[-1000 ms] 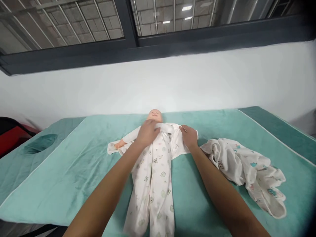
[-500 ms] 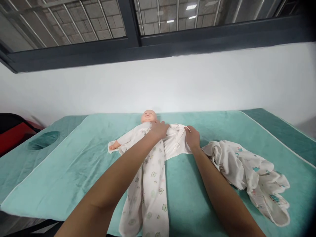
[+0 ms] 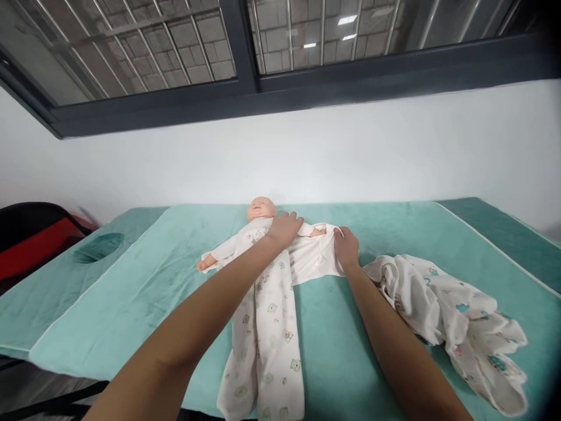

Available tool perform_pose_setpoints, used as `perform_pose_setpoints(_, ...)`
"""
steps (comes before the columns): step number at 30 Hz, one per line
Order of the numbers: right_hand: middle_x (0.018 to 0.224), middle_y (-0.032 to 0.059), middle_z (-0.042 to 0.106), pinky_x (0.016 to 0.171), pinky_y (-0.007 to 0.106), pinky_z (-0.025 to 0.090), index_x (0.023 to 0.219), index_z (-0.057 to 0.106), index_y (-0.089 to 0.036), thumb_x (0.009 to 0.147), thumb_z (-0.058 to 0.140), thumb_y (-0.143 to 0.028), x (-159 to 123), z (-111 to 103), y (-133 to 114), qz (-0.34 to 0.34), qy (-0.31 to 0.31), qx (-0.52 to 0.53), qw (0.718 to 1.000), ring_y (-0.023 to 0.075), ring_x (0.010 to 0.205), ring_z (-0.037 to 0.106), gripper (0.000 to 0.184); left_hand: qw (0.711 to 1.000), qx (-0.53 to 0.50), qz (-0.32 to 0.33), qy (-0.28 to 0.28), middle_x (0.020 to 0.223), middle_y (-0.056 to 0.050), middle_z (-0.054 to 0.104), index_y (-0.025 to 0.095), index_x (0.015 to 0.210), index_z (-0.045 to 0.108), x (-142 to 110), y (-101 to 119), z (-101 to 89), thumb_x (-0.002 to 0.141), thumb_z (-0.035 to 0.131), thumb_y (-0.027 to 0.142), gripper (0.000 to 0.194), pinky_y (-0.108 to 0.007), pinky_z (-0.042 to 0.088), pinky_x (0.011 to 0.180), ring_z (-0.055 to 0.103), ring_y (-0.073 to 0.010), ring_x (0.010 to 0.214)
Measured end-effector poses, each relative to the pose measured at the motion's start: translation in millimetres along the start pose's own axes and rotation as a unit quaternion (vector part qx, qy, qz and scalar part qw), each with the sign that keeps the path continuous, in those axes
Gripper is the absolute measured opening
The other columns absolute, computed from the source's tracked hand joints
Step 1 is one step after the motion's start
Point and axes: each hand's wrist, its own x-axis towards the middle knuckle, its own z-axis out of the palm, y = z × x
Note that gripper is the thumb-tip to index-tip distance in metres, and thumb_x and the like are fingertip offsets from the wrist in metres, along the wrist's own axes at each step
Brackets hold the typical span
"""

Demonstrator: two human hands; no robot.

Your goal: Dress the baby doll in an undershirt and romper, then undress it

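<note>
A baby doll (image 3: pixel 261 208) lies on its back, wearing a white romper (image 3: pixel 276 327) printed with small green bears. Its head points to the wall. My left hand (image 3: pixel 286 229) curls over the doll's arm near the shoulder; its fingertips are partly hidden. Beyond that hand, the doll's small hand (image 3: pixel 318 233) shows at the end of a white sleeve, over the spread-out front panel (image 3: pixel 311 260) of the romper. My right hand (image 3: pixel 347 247) is closed on the outer edge of this panel. The doll's other arm (image 3: pixel 207 262) stretches out to the left.
A crumpled white printed baby garment (image 3: pixel 451 316) lies right of my right forearm. Beneath everything is a green padded table (image 3: pixel 144 280) with a round hole (image 3: pixel 99 248) at its left end. A red and black chair (image 3: pixel 39 242) stands left; a white wall (image 3: pixel 280 158) is behind.
The doll's small hand has come into view between my hands. Both my hands keep their places on the doll and the romper. The whole view has shifted slightly.
</note>
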Motion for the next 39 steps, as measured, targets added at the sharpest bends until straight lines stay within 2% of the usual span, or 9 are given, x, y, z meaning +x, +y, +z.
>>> perform_pose_setpoints(7,0.088,0.0094,0.068,0.080,0.037,0.042,0.083,0.063,-0.019,0.087,0.044,-0.048,5.4,-1.6,-0.5,0.013,0.011,0.076,0.997,0.0250,0.085,0.057,0.035,0.998,0.006,-0.055,0.015,0.115,-0.016,0.057,0.017,0.121,0.053,-8.2,-17.1,-4.5,0.087,0.044,0.003,0.038,-0.041,0.046,0.084,0.055,-0.0293,0.106)
perform_pose_setpoints(12,0.088,0.0078,0.070,0.078,0.035,0.046,0.085,0.065,-0.017,0.083,0.051,-0.051,11.3,-0.8,-2.2,0.016,-0.016,0.157,0.987,0.0232,0.084,0.061,0.037,0.998,-0.038,-0.056,0.018,0.115,-0.018,0.058,0.015,0.119,0.054,8.3,3.2,0.7,0.089,0.050,0.012,0.030,-0.042,0.046,0.084,0.056,-0.0313,0.108)
perform_pose_setpoints(15,0.104,0.0106,0.070,0.081,0.035,0.049,0.100,0.064,-0.015,0.086,0.046,-0.049,14.0,-2.4,-2.1,0.021,-0.012,0.204,0.979,0.0230,0.094,0.063,0.040,0.995,-0.079,-0.051,0.022,0.116,-0.017,0.059,0.015,0.118,0.056,17.8,22.8,1.0,0.090,0.057,0.027,0.030,-0.043,0.045,0.085,0.056,-0.0331,0.111)
perform_pose_setpoints(18,0.120,0.0125,0.064,0.092,0.040,0.048,0.114,0.060,-0.016,0.088,0.047,-0.044,12.4,-10.0,-5.2,0.003,0.048,0.248,0.968,0.0236,0.107,0.061,0.040,0.991,-0.125,-0.030,0.032,0.122,-0.013,0.060,0.020,0.122,0.056,8.3,31.2,-3.9,0.092,0.056,0.041,0.037,-0.039,0.046,0.084,0.057,-0.0299,0.113)
perform_pose_setpoints(21,0.129,0.0121,0.057,0.104,0.047,0.040,0.115,0.060,-0.020,0.089,0.053,-0.038,1.6,-20.8,-17.8,-0.107,0.128,0.190,0.967,0.0254,0.122,0.053,0.033,0.974,-0.197,-0.023,0.109,0.124,-0.009,0.062,0.023,0.122,0.058,-28.7,12.5,-6.5,0.094,0.051,0.038,0.032,-0.038,0.046,0.088,0.057,-0.0262,0.114)
perform_pose_setpoints(25,0.135,0.0136,0.051,0.105,0.051,0.040,0.116,0.057,-0.023,0.091,0.054,-0.036,-25.4,-24.0,-44.5,-0.237,0.101,0.114,0.960,0.0287,0.129,0.046,0.028,0.892,-0.330,-0.173,0.256,0.109,-0.007,0.066,0.021,0.106,0.063,-100.0,-44.3,15.9,0.091,0.053,0.037,0.024,-0.039,0.043,0.096,0.059,-0.0231,0.103)
perform_pose_setpoints(28,0.122,0.0117,0.056,0.090,0.045,0.051,0.116,0.056,-0.025,0.091,0.054,-0.038,-49.0,-10.4,-58.1,-0.222,-0.048,0.154,0.962,0.0248,0.105,0.060,0.028,0.790,-0.504,-0.281,0.206,0.100,-0.005,0.065,0.020,0.102,0.063,-139.1,-77.3,52.8,0.083,0.061,0.047,0.032,-0.034,0.048,0.081,0.059,-0.0189,0.084)
perform_pose_setpoints(33,0.117,0.0059,0.058,0.090,0.040,0.051,0.123,0.054,-0.029,0.086,0.064,-0.038,-75.0,13.4,-56.0,-0.169,-0.289,0.200,0.921,0.0208,0.100,0.061,0.039,0.649,-0.719,-0.208,0.136,0.099,-0.002,0.061,0.025,0.121,0.057,-158.8,-90.3,97.1,0.078,0.068,0.052,0.052,-0.028,0.047,0.073,0.058,-0.0162,0.085)
perform_pose_setpoints(39,0.101,0.0025,0.061,0.078,0.034,0.051,0.137,0.046,-0.029,0.080,0.071,-0.040,-65.5,30.1,-48.7,-0.074,-0.362,0.217,0.904,0.0167,0.082,0.058,0.063,0.610,-0.781,-0.122,0.054,0.077,0.004,0.050,0.027,0.129,0.051,-164.4,-110.5,103.6,0.073,0.077,0.037,0.063,-0.025,0.042,0.070,0.051,-0.0122,0.073)
